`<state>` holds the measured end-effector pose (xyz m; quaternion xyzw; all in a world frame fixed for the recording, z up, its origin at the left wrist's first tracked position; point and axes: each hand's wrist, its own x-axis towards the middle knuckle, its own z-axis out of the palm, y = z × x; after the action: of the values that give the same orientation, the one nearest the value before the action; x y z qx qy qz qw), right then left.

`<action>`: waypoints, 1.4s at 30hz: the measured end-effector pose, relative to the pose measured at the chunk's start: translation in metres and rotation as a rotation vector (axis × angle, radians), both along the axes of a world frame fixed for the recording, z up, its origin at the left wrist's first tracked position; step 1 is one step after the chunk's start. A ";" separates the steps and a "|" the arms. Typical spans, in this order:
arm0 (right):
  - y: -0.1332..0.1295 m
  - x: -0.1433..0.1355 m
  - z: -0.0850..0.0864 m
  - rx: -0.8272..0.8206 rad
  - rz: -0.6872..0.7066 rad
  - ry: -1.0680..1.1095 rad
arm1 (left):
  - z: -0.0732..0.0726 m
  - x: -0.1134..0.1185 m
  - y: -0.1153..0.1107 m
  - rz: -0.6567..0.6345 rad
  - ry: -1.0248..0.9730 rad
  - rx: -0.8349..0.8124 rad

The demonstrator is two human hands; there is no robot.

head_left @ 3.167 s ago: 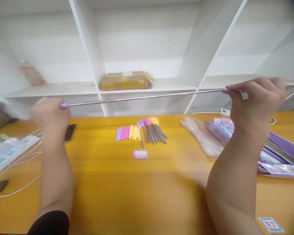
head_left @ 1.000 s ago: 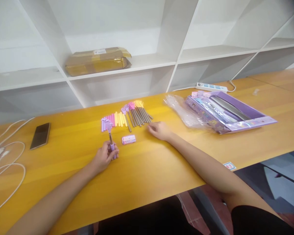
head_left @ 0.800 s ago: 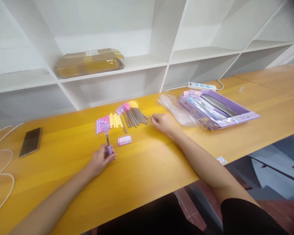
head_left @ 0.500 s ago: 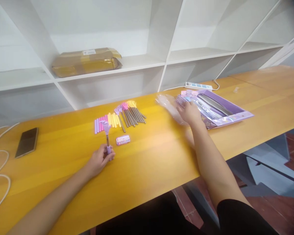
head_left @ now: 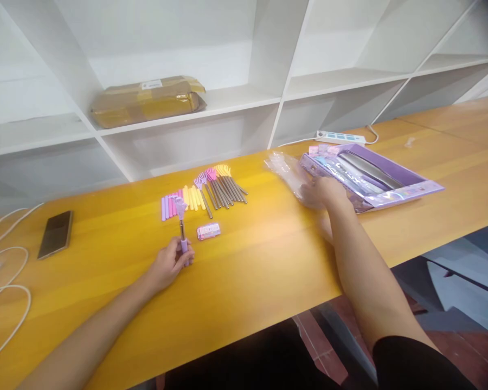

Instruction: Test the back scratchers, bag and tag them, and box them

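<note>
My left hand is closed around the purple grip of a back scratcher, held upright with its hand-shaped head on top. Beyond it lie several loose grip sleeves in purple, pink and yellow. Beside them several back scratchers with bare metal rods and purple, pink and yellow heads lie in a row. A small pink-and-white packet rests right of my left hand. At the purple box's near left corner, my right hand has its fingers closed on the edge of clear plastic bags; the fingertips are slightly blurred.
The open purple box holds packaged items and a dark grey piece. A white power strip lies behind it. On the far left are a phone and white cables. A taped carton sits on the white shelf.
My right hand has drawn back slightly from over the box's left corner toward the near edge of the plastic bags. My left hand still holds the back scratcher; the view has shifted a little.
</note>
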<state>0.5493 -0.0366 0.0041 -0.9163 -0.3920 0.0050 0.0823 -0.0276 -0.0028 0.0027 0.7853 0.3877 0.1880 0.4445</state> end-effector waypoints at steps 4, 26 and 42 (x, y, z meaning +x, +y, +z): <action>0.000 -0.005 0.007 -0.030 -0.021 0.051 | -0.001 -0.001 0.001 0.002 0.008 0.004; -0.021 -0.231 0.035 0.868 0.973 -0.026 | -0.008 0.017 -0.031 -0.224 -0.338 -0.410; -0.050 -0.299 -0.003 0.830 1.616 0.515 | -0.006 0.022 -0.037 -0.203 -0.325 -0.547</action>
<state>0.2499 -0.0861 0.0010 -0.2352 -0.8487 0.1230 0.4575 -0.0055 -0.0394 -0.0030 0.6314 0.2677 0.1545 0.7112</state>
